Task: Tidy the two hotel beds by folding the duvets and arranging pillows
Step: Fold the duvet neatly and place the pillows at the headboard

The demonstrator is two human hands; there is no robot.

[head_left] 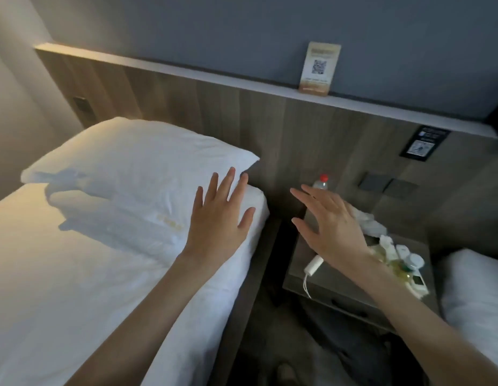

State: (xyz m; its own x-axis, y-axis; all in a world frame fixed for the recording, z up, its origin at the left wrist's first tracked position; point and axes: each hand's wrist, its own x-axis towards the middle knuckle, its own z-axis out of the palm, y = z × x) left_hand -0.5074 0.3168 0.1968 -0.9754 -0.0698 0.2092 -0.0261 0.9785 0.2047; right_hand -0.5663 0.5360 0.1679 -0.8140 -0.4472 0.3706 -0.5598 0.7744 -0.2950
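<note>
Both hands are spread and grasp nothing: left hand over the near bed at its white edge, right hand above the cluttered nightstand. Beyond, a white pillow lies against the headboard.

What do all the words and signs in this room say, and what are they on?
No text reads clearly here.
Card on the ledge: a QR code; its print is too blurred.
Black sign on the headboard: too blurred.
Gold stitching on the white bedding: too blurred.
Bottle label: unreadable.
</note>
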